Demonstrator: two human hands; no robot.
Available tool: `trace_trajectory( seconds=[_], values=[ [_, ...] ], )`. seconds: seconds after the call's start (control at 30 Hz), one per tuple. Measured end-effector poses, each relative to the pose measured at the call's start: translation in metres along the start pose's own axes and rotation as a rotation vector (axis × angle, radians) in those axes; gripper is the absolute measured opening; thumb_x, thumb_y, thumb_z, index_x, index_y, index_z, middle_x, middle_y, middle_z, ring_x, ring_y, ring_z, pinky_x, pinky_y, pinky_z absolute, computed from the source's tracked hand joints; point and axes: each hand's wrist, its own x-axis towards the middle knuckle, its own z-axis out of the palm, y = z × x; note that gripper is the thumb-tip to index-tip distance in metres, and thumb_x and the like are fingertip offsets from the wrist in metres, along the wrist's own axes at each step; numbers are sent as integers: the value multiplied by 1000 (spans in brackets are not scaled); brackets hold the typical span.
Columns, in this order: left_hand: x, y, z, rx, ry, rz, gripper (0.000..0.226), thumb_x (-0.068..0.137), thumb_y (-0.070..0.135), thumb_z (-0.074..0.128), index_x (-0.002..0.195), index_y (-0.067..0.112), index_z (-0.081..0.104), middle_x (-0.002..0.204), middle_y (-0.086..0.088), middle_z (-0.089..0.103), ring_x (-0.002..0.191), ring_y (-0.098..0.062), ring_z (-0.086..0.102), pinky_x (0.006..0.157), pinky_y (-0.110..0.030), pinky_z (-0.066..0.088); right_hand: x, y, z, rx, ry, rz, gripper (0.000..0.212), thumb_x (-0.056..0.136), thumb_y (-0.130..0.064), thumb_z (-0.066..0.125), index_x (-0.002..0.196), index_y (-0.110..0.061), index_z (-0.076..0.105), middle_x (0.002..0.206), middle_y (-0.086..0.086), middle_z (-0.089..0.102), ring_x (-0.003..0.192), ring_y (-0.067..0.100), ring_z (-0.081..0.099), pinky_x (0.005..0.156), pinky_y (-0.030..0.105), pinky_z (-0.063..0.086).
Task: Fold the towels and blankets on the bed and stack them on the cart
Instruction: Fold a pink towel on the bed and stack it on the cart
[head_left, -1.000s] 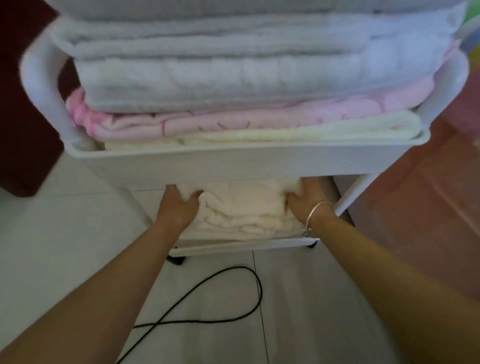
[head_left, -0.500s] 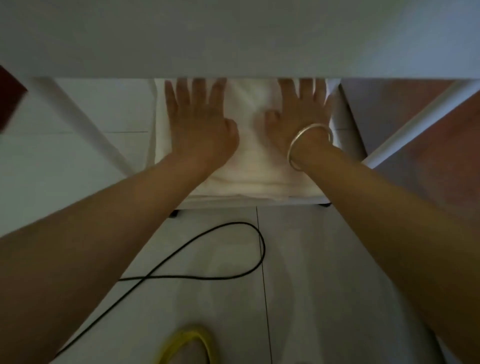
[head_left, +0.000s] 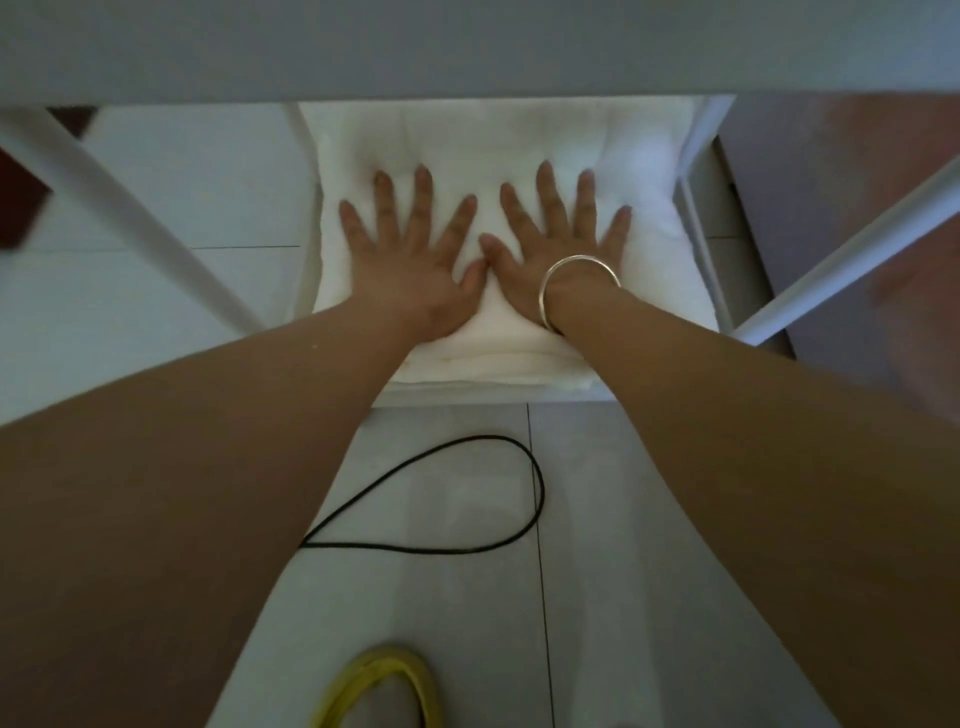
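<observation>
A folded white towel (head_left: 519, 150) lies on the lower shelf of the white cart (head_left: 701, 228). My left hand (head_left: 410, 249) presses flat on the towel's left half, fingers spread and straight. My right hand (head_left: 561, 239), with a silver bangle at the wrist, presses flat on the right half, thumb almost touching the left thumb. The underside of the cart's upper tray (head_left: 467, 47) fills the top of the view and hides whatever is stacked above.
White cart legs slant down at the left (head_left: 130, 213) and right (head_left: 852, 244). A black cable (head_left: 467, 551) loops on the tiled floor before the cart. A yellow-rimmed slipper (head_left: 384, 691) shows at the bottom edge. Reddish flooring lies at right.
One second ago my hands gripped the towel's sides, pushing it onto the shelf. Now both lie flat on top, drawn closer together and nearer the front, with my head lower under the tray.
</observation>
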Motion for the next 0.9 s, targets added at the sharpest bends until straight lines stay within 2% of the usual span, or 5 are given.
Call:
trace_trajectory(
  seconds=[0.13,0.33,0.5,0.7,0.9],
  values=[
    [-19,4,-14,-57,69,19,63,98,56,18,155,33,2,163,-4,-10,149,-33,-10,117,-59,-5,-16,6,-18,-1,-23,-29,65,94,-63,9,151,-37,-8,160,-3,-19,146,31,-17,113,62,-4],
    [-120,23,-49,-425,221,212,57,82,-1,48,137,13,54,151,-10,41,127,-33,49,108,-45,36,-155,41,-63,30,-17,-156,62,102,-39,30,154,-22,1,162,4,6,147,26,12,119,45,11],
    [-209,85,-139,-682,281,374,45,78,-6,52,116,12,67,127,-7,61,103,-29,64,89,-37,48,-277,73,-159,91,385,-161,47,80,-12,66,126,-10,60,112,10,67,95,34,65,78,42,54],
    [-291,168,-280,-746,412,638,43,78,8,48,116,19,64,128,1,57,98,-28,63,81,-38,51,-429,134,-295,45,491,112,38,78,-19,45,108,-15,67,89,7,67,79,33,62,63,35,51],
    [-377,268,-388,-825,442,932,36,80,8,47,110,18,63,118,-1,60,90,-28,63,81,-37,50,-590,217,-388,-16,608,490,40,90,-12,55,130,-19,55,119,0,63,113,28,53,91,35,41]
  ],
)
